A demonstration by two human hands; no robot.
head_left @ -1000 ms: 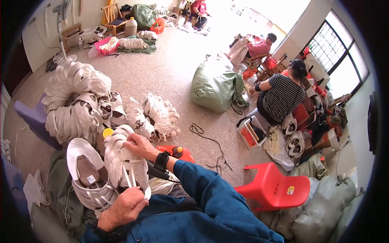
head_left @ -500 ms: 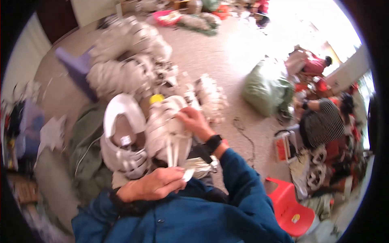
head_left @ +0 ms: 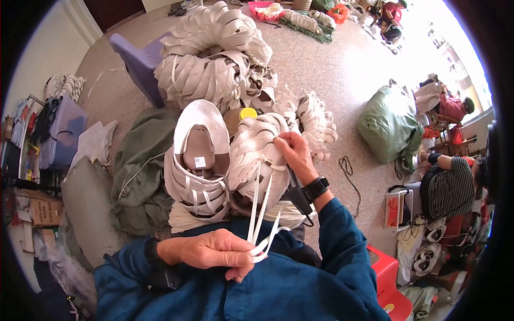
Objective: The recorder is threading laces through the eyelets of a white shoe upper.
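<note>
Our left hand (head_left: 206,250) closes its grip on white laces (head_left: 262,214) trailing from a white shoe upper (head_left: 256,155) steadied in our right hand (head_left: 294,155); a laced upper (head_left: 198,160) sits beside; heaped uppers (head_left: 214,59) wait on the floor (head_left: 332,69).

Lap zone: crowded; white shoe upper (head_left: 257,155) and second upper on a last (head_left: 197,155) side by side, touching.
Between hands: taut white straps (head_left: 261,214) cross the gap from left hand (head_left: 211,250) up to the upper.
Right side: right hand (head_left: 294,155) and black tool (head_left: 297,193) block the upper's edge.
Ahead: heaped white uppers (head_left: 214,59) and purple stool (head_left: 140,64) close off the reach.
Left: green sack (head_left: 140,171) fills the floor.
Right floor: open tan floor (head_left: 342,80), crossed by black cord (head_left: 348,171), bounded by green bag (head_left: 388,125) and red stool (head_left: 388,278).
</note>
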